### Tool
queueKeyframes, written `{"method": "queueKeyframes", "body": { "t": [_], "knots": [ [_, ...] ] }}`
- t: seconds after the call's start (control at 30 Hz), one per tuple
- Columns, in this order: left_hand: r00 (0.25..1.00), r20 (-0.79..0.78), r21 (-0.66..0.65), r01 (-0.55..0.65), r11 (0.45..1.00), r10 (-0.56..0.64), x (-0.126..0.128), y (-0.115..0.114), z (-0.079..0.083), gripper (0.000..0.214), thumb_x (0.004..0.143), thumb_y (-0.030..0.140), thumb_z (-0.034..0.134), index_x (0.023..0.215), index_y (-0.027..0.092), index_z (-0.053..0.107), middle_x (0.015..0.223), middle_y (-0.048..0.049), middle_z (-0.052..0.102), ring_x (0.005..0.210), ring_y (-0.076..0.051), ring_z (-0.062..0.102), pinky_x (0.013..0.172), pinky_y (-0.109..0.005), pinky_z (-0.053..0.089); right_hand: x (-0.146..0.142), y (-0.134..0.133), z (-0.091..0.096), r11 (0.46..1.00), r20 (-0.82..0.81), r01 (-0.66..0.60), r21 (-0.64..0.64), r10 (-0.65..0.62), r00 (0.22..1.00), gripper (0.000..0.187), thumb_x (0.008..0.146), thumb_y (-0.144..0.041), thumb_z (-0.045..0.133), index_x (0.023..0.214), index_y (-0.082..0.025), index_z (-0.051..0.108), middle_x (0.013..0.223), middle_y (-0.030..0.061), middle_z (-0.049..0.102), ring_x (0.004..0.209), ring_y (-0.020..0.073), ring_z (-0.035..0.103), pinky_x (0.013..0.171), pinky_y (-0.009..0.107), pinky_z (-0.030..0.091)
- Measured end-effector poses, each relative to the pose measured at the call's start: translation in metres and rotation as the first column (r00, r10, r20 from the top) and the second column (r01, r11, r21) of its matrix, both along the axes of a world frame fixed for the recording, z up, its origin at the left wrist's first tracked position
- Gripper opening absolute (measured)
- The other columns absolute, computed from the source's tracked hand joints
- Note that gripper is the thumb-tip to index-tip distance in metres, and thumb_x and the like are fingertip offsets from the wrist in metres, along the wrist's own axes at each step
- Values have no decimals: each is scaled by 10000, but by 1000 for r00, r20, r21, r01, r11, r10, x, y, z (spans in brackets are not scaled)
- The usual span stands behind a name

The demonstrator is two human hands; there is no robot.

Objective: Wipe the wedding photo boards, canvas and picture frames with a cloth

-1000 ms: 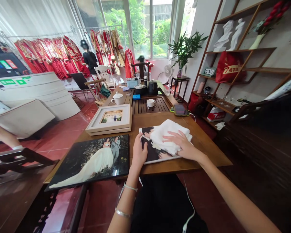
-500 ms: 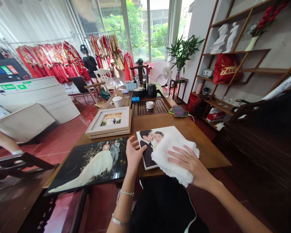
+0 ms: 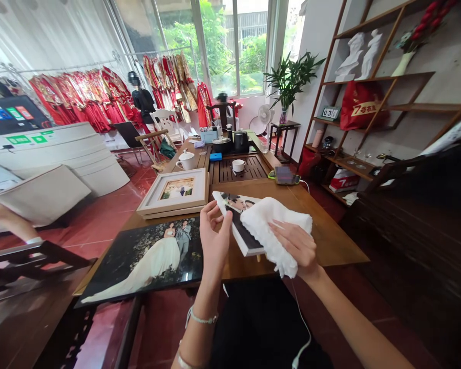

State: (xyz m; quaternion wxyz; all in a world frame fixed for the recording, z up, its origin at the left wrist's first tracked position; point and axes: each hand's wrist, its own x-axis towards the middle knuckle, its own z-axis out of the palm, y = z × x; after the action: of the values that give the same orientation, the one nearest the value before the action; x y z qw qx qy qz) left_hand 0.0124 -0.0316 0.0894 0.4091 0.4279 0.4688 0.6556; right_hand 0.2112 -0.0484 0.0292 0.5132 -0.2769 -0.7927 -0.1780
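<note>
A white-edged photo panel (image 3: 240,230) showing a couple is tilted up off the wooden table. My left hand (image 3: 215,233) grips its left edge, thumb in front and fingers curled at the side. A fluffy white cloth (image 3: 274,218) covers the panel's right part. My right hand (image 3: 295,248) is closed on the cloth, gathering it over the panel's right side; the panel's edge there is hidden. To the left, a large glossy wedding photo panel (image 3: 149,256) lies flat. Behind it rests a light wooden picture frame (image 3: 157,195) on top of another.
The brown table (image 3: 330,246) carries a phone with a cable (image 3: 286,175), a white cup (image 3: 238,165) on a slatted tea tray (image 3: 223,177) and a lidded mug (image 3: 185,160). Shelves (image 3: 369,128) stand to the right. Another person's leg (image 3: 13,223) shows at left.
The photo panel has gone from lying flat to tilted up, lifted by my left hand. My right hand has closed more around the cloth, which has bunched up slightly.
</note>
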Motion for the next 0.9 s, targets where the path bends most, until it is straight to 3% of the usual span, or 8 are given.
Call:
{"method": "queueKeyframes", "body": {
  "t": [0.1, 0.17, 0.27, 0.33, 0.43, 0.57, 0.77, 0.9],
  "knots": [
    [963, 231, -27, 149, 989, -139, 10, 1, -17, 399, 842, 382, 553, 1198, 217, 478, 1251, -121, 568, 1124, -212, 589, 881, -330, 509, 0, 0, 8, 998, -159, 48, 32, -42, 986, 300, 867, -126, 548, 1152, -169, 635, 1023, 121, 722, 984, 276, 669, 795, 415, 560],
    [954, 291, -160, 126, 979, -75, 19, 1, -37, 395, 840, 318, 578, 1202, 193, 483, 1348, -139, 492, 1272, -207, 481, 984, -301, 449, -2, -1, 11, 987, -308, 159, -16, -156, 938, 174, 838, -192, 620, 996, -160, 687, 885, 108, 731, 871, 273, 692, 761, 391, 566],
    [914, 405, -316, 172, 933, -32, 34, 1, -62, 526, 843, 294, 607, 1309, 201, 382, 1412, -154, 440, 1316, -201, 444, 1036, -306, 413, -14, -3, 16, 926, -561, 257, -278, -374, 739, 253, 771, -329, 716, 933, -136, 695, 879, 122, 715, 899, 295, 674, 863, 425, 536],
    [887, 459, -303, 213, 929, -54, 41, 1, -69, 562, 834, 326, 632, 1321, 205, 378, 1368, -144, 502, 1279, -204, 490, 1025, -311, 428, -27, -2, 22, 908, -741, 110, -404, -395, 542, 421, 766, -379, 712, 1101, -132, 648, 1064, 126, 684, 1022, 289, 631, 968, 454, 480],
    [841, 511, -169, 300, 939, -177, 45, 1, -67, 457, 832, 396, 629, 1218, 183, 510, 1260, -127, 605, 1185, -220, 572, 967, -318, 474, -50, 4, 35, 924, -942, -211, -319, -285, 177, 649, 749, -364, 720, 1328, -188, 485, 1279, 83, 586, 1116, 246, 584, 1009, 460, 461],
    [905, 425, -140, 34, 989, 29, 38, 3, -61, 386, 836, 451, 602, 1113, 182, 592, 1174, -97, 663, 1054, -200, 634, 864, -282, 509, -64, 8, 38, 841, -939, -504, -198, -310, -147, 749, 648, -280, 794, 1327, -210, 486, 1301, 74, 581, 1106, 257, 598, 930, 469, 531],
    [981, 174, -172, -52, 984, 82, 12, 13, -54, 398, 846, 473, 551, 1045, 135, 613, 1020, -114, 705, 864, -202, 674, 743, -288, 512, -28, -10, 4, 691, -842, -681, -242, -499, -207, 599, 671, -361, 775, 1213, -201, 576, 1264, 82, 616, 1145, 260, 582, 962, 459, 509],
    [996, 90, -258, -4, 966, 28, -5, 23, -51, 368, 822, 451, 570, 941, 109, 639, 885, -114, 722, 785, -208, 680, 713, -294, 505, 20, -23, -5, 879, -890, -328, -346, -418, -181, 600, 677, -353, 768, 1220, -220, 552, 1308, 67, 578, 1190, 242, 548, 1006, 458, 466]
  ]
}}
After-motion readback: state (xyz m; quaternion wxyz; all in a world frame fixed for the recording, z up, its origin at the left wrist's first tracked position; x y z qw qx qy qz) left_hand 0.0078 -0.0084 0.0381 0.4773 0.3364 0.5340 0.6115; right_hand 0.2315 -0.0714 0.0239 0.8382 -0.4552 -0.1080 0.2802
